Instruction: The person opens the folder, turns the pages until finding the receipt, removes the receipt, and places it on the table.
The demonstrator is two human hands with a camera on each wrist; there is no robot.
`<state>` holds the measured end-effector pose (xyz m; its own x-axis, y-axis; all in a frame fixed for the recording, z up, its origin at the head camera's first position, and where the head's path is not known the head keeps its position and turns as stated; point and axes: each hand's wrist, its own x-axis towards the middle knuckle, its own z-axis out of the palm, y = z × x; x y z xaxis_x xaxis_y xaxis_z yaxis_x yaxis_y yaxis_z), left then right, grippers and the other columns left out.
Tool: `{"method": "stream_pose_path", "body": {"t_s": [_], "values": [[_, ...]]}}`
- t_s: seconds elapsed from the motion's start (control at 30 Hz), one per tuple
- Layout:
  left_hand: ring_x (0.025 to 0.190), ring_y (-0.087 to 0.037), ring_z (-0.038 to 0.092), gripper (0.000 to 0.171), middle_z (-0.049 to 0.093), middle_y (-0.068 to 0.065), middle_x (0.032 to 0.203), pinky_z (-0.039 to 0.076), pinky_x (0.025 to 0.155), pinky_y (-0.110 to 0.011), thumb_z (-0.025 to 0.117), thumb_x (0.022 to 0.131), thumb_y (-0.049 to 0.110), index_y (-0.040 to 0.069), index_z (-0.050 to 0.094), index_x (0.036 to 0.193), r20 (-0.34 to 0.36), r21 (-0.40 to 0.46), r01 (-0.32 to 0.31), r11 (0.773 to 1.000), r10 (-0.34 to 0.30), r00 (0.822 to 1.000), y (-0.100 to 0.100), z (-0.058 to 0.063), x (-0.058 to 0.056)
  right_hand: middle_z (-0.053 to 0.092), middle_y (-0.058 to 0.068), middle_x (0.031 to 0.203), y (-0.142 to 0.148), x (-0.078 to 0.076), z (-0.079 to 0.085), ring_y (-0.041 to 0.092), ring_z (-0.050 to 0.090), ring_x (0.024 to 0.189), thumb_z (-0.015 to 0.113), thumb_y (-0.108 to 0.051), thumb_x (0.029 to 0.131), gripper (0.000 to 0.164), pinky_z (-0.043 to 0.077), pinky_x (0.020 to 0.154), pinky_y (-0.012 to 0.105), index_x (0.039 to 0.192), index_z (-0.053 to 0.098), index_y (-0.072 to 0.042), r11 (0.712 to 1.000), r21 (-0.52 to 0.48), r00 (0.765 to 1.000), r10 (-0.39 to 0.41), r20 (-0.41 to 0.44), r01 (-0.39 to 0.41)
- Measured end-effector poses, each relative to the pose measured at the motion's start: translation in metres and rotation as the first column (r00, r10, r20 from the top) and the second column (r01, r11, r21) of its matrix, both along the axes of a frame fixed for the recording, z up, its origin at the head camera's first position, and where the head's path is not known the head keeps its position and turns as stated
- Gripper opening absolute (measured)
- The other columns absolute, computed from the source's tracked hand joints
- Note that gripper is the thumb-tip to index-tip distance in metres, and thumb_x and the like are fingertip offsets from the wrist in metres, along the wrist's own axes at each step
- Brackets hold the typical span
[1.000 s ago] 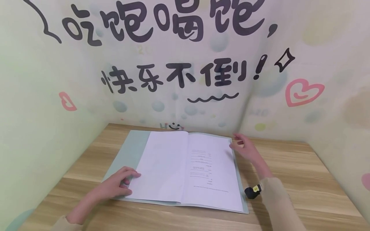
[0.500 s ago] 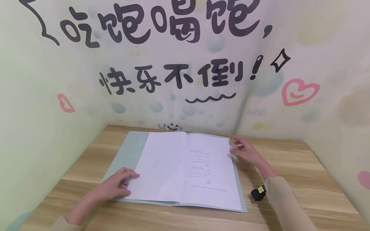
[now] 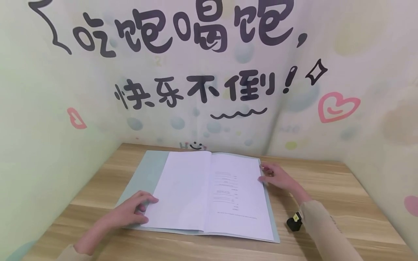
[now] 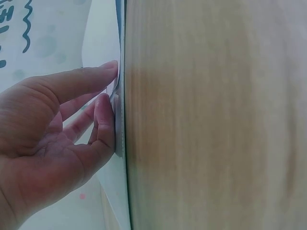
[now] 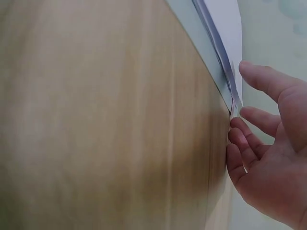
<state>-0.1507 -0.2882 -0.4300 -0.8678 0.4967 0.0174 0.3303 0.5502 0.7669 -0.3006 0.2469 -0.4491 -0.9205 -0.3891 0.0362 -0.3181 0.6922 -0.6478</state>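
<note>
An open light-blue folder [image 3: 139, 175] lies on the table with white sheets in it. Its left page [image 3: 183, 188] is blank; the right page [image 3: 241, 195] bears printed lines that appear upside down. My left hand [image 3: 128, 210] rests on the left page near its outer edge, fingers relaxed and bent. In the left wrist view its thumb touches the paper [image 4: 100, 40]. At the far right edge is my right hand [image 3: 277, 177], thumb over the page margin and fingers loosely bent beside the cover. Sheet edges [image 5: 223, 62] show close to its fingertips in the right wrist view.
The wood-grain table [image 3: 326, 203] meets a white printed wall cloth [image 3: 196, 123] just behind the folder. Side walls [image 3: 42, 145] rise at left and right. A small black device [image 3: 294, 223] with a yellow label sits at the right sleeve's cuff [image 3: 310, 210].
My right hand has come slightly toward me along the page's right edge, its thumb now over the margin. The left hand keeps its place on the left page.
</note>
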Motion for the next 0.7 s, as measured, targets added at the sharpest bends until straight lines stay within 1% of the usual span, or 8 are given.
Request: {"method": "stream_pose_path", "body": {"t_s": [0.1, 0.2, 0.33, 0.53, 0.7], "values": [[0.088, -0.007, 0.043, 0.053, 0.047, -0.019, 0.123, 0.051, 0.073, -0.021, 0.077, 0.078, 0.008, -0.001, 0.058, 0.126, -0.007, -0.014, -0.006, 1.000, 0.006, 1.000, 0.000, -0.001, -0.001, 0.054, 0.026, 0.131, -0.001, 0.001, -0.001, 0.039, 0.052, 0.118, 0.070, -0.033, 0.091, 0.066, 0.046, 0.100, 0.055, 0.140, 0.048, 0.005, 0.999, 0.036, 0.999, -0.034, 0.015, 0.033], [0.088, -0.007, 0.044, 0.053, 0.048, -0.018, 0.124, 0.051, 0.073, -0.021, 0.078, 0.078, 0.008, -0.001, 0.058, 0.126, -0.011, -0.019, -0.009, 1.000, 0.009, 1.000, 0.000, -0.002, -0.002, 0.053, 0.026, 0.132, -0.002, 0.002, 0.000, 0.039, 0.051, 0.118, 0.070, -0.035, 0.091, 0.066, 0.045, 0.100, 0.056, 0.140, 0.049, 0.004, 0.997, 0.064, 0.999, -0.048, 0.016, 0.047], [0.088, -0.007, 0.044, 0.052, 0.048, -0.019, 0.125, 0.051, 0.073, -0.021, 0.078, 0.078, 0.008, 0.000, 0.058, 0.126, -0.013, -0.013, -0.011, 1.000, 0.011, 1.000, 0.000, -0.002, -0.002, 0.052, 0.028, 0.134, -0.003, 0.004, 0.005, 0.043, 0.051, 0.121, 0.070, -0.033, 0.091, 0.066, 0.045, 0.101, 0.058, 0.141, 0.048, 0.005, 0.996, 0.076, 0.999, -0.037, 0.009, 0.036], [0.087, -0.007, 0.044, 0.052, 0.048, -0.019, 0.124, 0.051, 0.074, -0.021, 0.078, 0.078, 0.008, -0.001, 0.058, 0.126, -0.021, -0.019, -0.007, 1.000, 0.006, 1.000, 0.000, -0.004, -0.003, 0.050, 0.029, 0.134, -0.007, 0.008, 0.011, 0.041, 0.052, 0.118, 0.071, -0.033, 0.090, 0.070, 0.046, 0.099, 0.056, 0.144, 0.045, 0.003, 0.995, 0.097, 0.999, -0.030, 0.019, 0.028], [0.087, -0.007, 0.043, 0.052, 0.048, -0.018, 0.123, 0.050, 0.073, -0.021, 0.078, 0.078, 0.009, -0.001, 0.058, 0.126, -0.014, -0.019, -0.008, 1.000, 0.008, 1.000, -0.001, -0.006, -0.003, 0.053, 0.028, 0.133, -0.007, 0.009, 0.014, 0.041, 0.054, 0.117, 0.071, -0.030, 0.090, 0.069, 0.047, 0.098, 0.056, 0.145, 0.044, 0.003, 0.997, 0.082, 1.000, -0.010, -0.009, 0.010]]}}
